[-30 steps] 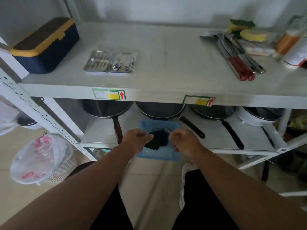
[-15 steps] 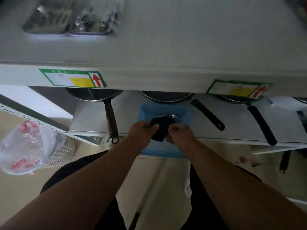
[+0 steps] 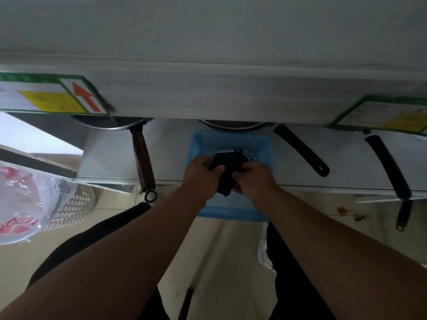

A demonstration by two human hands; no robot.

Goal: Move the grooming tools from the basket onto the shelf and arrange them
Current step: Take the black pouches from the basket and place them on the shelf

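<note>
A blue plastic basket sits on the lower shelf, jutting over its front edge. Over the basket, both of my hands hold a black pouch. My left hand grips its left side with the thumb on top. My right hand grips its right side. Shiny metal grooming tools stick out of the pouch's far end. The upper shelf fills the top of the view, and what lies on it is out of sight.
Pans with long handles sit on the lower shelf on both sides of the basket. A white perforated bin with a plastic bag stands on the floor at left. Labels with red arrows mark the upper shelf's edge.
My head has dropped and moved in, so the upper shelf top has left the view. My hands have closed in together on the black pouch over the basket.
</note>
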